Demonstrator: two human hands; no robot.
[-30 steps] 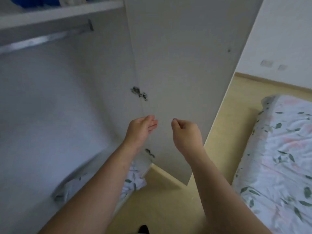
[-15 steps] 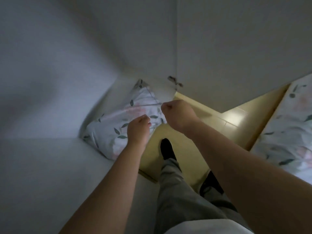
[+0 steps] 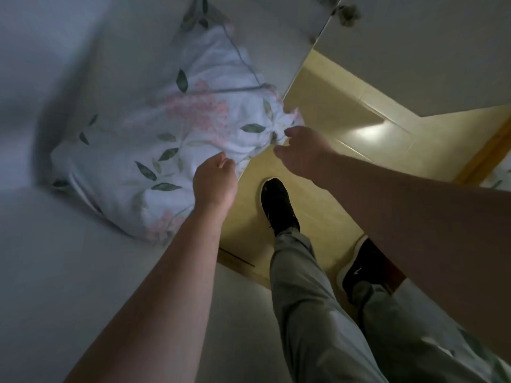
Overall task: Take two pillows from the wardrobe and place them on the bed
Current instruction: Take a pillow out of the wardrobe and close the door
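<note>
A white pillow with green leaves and pink flowers lies on the wardrobe's bottom board, its near corner hanging over the front edge. My left hand is at the pillow's front edge with its fingers curled down; whether they hold the fabric is hidden. My right hand reaches the pillow's near corner with thumb and fingers spread on either side of it, just touching the cloth. I see only one pillow. A sliver of the bed with matching floral bedding shows at the right edge.
The open wardrobe door stands at the upper right. A white wardrobe panel fills the lower left. Below my arms are my grey-trousered legs and black shoes on the yellow tile floor.
My view has dropped closer to the wardrobe's bottom. Both hands have moved down to the pillow, and the right hand has uncurled from a loose fist to spread fingers at the corner.
</note>
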